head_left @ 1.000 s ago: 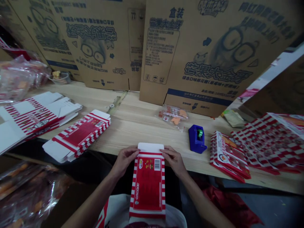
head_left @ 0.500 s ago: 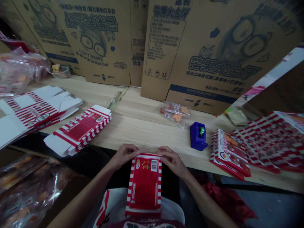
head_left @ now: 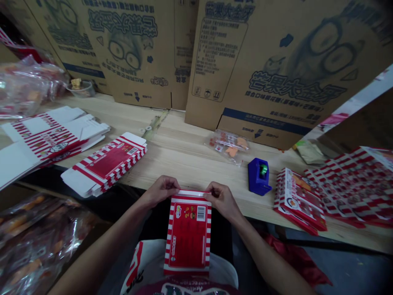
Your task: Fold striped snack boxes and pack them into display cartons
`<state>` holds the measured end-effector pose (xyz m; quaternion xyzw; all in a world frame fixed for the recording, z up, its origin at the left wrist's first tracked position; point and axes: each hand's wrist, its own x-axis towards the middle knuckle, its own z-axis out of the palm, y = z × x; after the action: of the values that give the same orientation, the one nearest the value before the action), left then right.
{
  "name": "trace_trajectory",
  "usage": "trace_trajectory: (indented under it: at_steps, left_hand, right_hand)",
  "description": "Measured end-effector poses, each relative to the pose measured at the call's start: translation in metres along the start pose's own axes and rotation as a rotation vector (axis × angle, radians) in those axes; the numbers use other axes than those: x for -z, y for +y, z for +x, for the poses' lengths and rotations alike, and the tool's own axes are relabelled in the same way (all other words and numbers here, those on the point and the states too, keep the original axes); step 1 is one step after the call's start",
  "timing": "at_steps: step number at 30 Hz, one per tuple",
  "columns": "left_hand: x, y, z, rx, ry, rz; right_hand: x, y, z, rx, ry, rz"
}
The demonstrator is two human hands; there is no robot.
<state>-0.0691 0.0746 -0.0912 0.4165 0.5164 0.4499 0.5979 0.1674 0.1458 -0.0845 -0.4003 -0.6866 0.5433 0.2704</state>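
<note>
A red and white striped carton [head_left: 188, 237] rests against my body at the table's front edge, its barcode side facing up. My left hand [head_left: 162, 191] pinches the left corner of the flap at its far end. At the opposite corner, my right hand [head_left: 221, 198] grips the same flap between thumb and bent fingers. The flap stands slightly raised between both hands, with a white strip showing. Farther right on the table sits a blue tape dispenser [head_left: 258, 177] with a green roll core.
Flat striped cartons [head_left: 107, 162] lie stacked at left, beside white unfolded ones [head_left: 61, 135]. Clear candy packets [head_left: 229, 145] lie near large cardboard boxes [head_left: 260, 73]. Finished-looking striped boxes [head_left: 299, 198] stand at right. Bagged sweets [head_left: 39, 241] fill the lower left.
The carton's far flap has lifted, showing a white strip. Both hands have moved slightly away from me with it, and my right fingers are more bent. The view has shifted a little.
</note>
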Motion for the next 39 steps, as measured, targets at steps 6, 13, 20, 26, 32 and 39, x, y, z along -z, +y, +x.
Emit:
trace_trajectory:
  at_steps: [6, 13, 20, 26, 32, 39]
  left_hand:
    - [0.003, 0.0, -0.001, -0.029, -0.06, 0.1]
    - [-0.001, -0.009, -0.02, -0.133, -0.061, 0.11]
    - [-0.003, -0.05, -0.024, -0.106, 0.228, 0.121]
    - [-0.021, -0.051, -0.012, -0.169, 0.225, 0.044]
    - [-0.042, -0.048, -0.006, -0.065, 0.258, -0.195]
    - [-0.061, -0.036, 0.005, 0.073, 0.215, -0.29]
  right_hand:
    - [0.004, 0.004, -0.005, 0.031, -0.066, -0.026]
    - [-0.006, 0.012, -0.029, 0.166, 0.0, 0.006]
    - [0.027, 0.044, -0.04, 0.123, 0.374, 0.14]
    - [0.153, 0.077, -0.02, -0.029, 1.11, -0.086]
    - [0.167, 0.099, 0.005, -0.082, 1.044, 0.088]
    - [0.141, 0.107, 0.003, 0.007, 1.211, 0.303]
